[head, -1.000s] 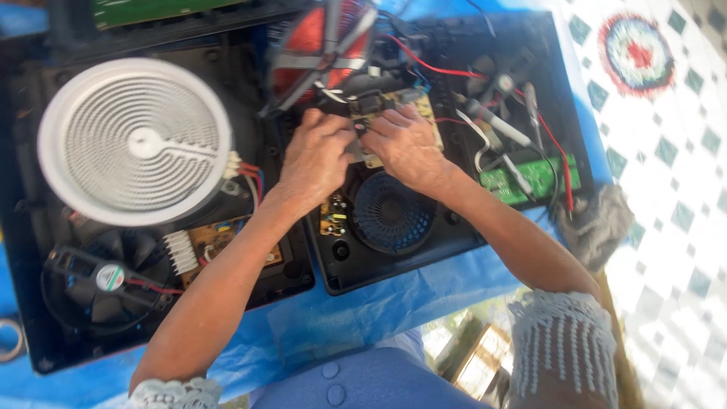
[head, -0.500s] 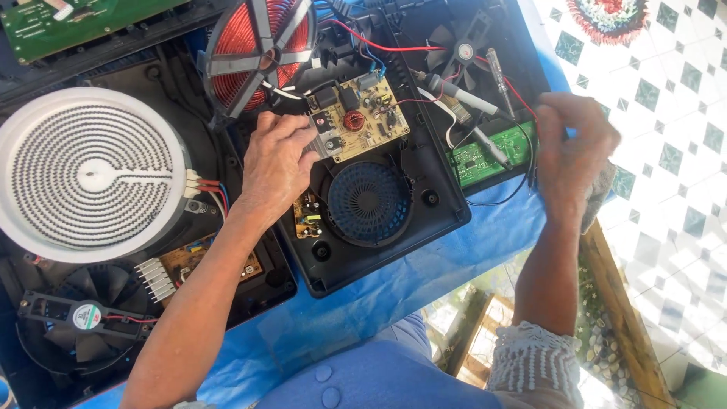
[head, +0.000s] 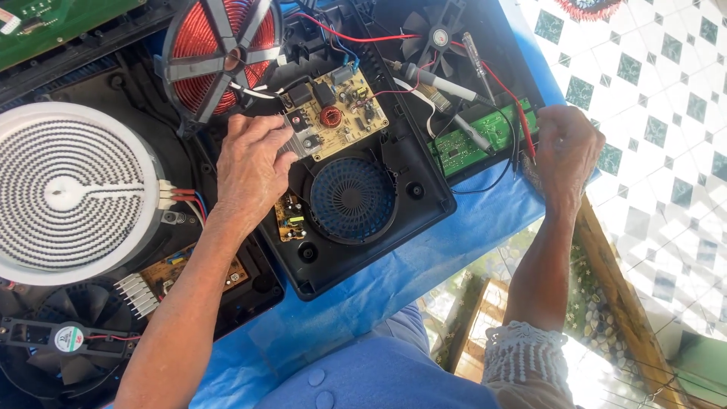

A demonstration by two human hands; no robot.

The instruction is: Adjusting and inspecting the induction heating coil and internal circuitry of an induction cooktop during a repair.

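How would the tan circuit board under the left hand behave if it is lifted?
The tan circuit board looks thin and flat, so probably stiff and light. Wires run to it, so it would likely tug. Its upright parts seem fragile. The left hand rests at its edge.

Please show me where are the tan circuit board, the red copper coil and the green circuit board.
tan circuit board [head: 338, 115], head view, centre of its component side.
red copper coil [head: 193, 38], head view, windings left of hub.
green circuit board [head: 485, 136], head view, its bare middle.
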